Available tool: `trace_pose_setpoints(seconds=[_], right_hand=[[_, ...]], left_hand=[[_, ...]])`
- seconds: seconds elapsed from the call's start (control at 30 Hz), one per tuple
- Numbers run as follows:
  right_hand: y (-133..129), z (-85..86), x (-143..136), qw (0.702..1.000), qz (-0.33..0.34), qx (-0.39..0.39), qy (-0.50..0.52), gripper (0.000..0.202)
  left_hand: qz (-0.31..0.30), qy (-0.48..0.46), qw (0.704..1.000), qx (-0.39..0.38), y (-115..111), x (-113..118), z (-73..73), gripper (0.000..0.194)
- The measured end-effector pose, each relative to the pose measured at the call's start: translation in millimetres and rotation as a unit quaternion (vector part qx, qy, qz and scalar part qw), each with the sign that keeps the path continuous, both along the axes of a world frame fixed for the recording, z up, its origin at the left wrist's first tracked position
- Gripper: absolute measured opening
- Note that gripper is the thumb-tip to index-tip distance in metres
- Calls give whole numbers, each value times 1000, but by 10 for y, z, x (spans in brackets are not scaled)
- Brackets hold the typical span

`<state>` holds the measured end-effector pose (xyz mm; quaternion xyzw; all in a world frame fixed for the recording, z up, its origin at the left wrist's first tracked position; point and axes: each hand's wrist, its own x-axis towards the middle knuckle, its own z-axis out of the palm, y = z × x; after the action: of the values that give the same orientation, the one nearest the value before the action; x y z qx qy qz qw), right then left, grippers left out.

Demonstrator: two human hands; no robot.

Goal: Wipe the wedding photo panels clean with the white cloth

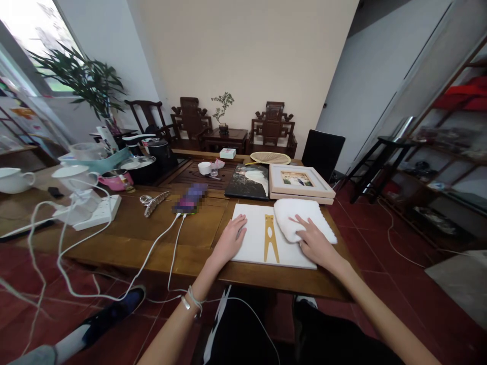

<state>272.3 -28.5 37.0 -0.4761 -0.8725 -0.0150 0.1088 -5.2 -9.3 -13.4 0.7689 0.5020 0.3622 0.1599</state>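
A flat white board (251,238) lies at the front edge of the wooden table. On its middle rests a flat yellow-brown piece (267,237) with an animal-like head, an oval hole and two long legs. My left hand (232,237) lies on the board's left edge, fingers stretched out, holding nothing. A folded white towel (317,220) covers the board's upper right corner and reaches past its edge. My right hand (312,238) rests on the towel, its fingers apart and two of them extended; the thumb is partly hidden.
Behind the board lie a dark album (243,182) and a framed photo (300,190). To the left are a phone (190,198) with white cables, a hair clip (154,203), a power strip (101,213) and cups (72,175). Another person's foot (117,304) shows below.
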Motion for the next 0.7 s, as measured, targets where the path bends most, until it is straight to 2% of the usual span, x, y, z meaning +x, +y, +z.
trace_pose_setpoints(seconds=[0.07,0.17,0.23,0.3,0.4,0.6,0.7], right_hand=[[-294,2,38,1000,23,-8,11,31],[-698,113,30,997,53,-55,19,36],[-849,209,20,993,65,-93,15,39],[-861,277,14,991,55,-118,5,37],[-623,289,-4,993,19,-116,-5,34],[193,141,-120,999,4,-37,1,36],[373,69,-169,1000,-1,-8,8,35]], left_hand=[[2,2,1000,3,3,0,-10,35],[0,11,1000,4,4,0,-17,36],[-3,18,1000,5,0,0,-14,36],[-6,24,1000,4,-6,-1,-4,37],[-6,32,999,-4,-16,-5,16,38],[-12,19,1000,-8,-26,-12,37,37],[-10,10,1000,-10,-23,-9,36,38]])
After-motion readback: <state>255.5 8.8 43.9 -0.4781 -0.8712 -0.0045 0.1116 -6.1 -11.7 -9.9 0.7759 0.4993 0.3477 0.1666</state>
